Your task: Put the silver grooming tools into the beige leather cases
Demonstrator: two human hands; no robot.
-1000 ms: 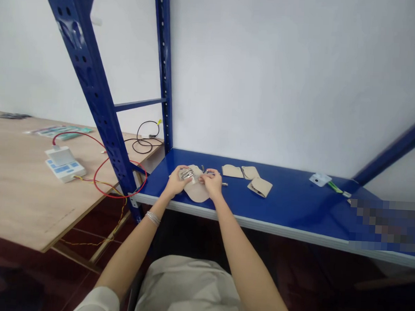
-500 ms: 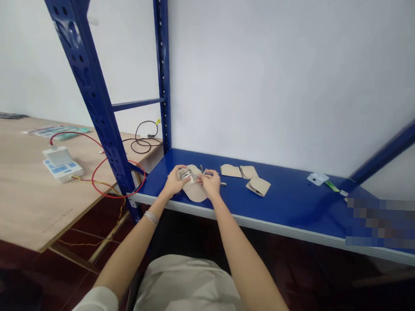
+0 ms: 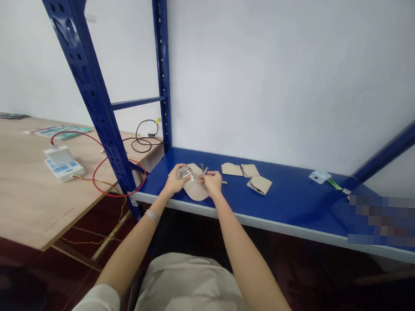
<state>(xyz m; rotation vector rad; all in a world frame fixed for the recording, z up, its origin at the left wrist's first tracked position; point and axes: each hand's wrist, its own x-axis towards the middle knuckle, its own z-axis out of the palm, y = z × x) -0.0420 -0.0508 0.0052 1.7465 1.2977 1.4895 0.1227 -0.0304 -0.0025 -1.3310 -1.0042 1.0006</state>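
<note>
A beige pouch (image 3: 196, 191) lies open on the blue shelf (image 3: 288, 211) near its front edge, with small metal tools (image 3: 186, 173) tucked in its upper part. My left hand (image 3: 174, 181) rests on the pouch's left side, fingers curled over those tools. My right hand (image 3: 213, 182) sits on the pouch's right side with its fingertips pinched on a small metal tool (image 3: 204, 172). A silver bracelet (image 3: 152, 216) is on my left wrist.
Three more beige pouches (image 3: 248, 175) lie on the shelf to the right of my hands. A white tag (image 3: 319, 176) sits further right. Blue rack posts (image 3: 92, 89) stand at the left. A wooden table (image 3: 21, 187) beside holds a white device (image 3: 63, 163), red and black cables.
Both hands stay on the pouch with only slight finger shifts. The view has drifted a little.
</note>
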